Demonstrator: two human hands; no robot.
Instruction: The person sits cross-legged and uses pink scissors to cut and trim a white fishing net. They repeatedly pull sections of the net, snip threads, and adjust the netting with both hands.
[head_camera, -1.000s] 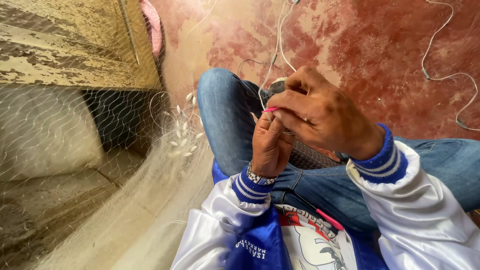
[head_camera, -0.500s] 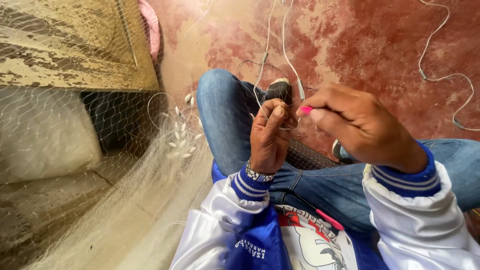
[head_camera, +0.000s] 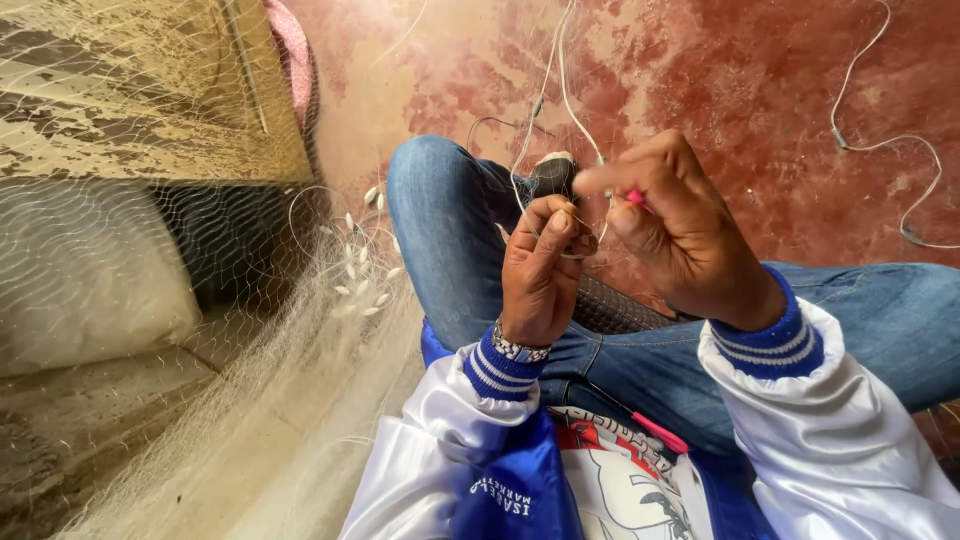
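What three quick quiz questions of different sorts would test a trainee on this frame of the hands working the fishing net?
1. True or false: the left hand pinches thin white twine between thumb and fingers.
2. Multiple choice: the small thing held in the right hand is A) pink, B) green, C) black.
3. Fill in: the fine fishing net hangs on the person's ____ side.

Key: 1 true; 2 A, a pink tip shows between the fingers, its kind too hidden to tell; 3 left.
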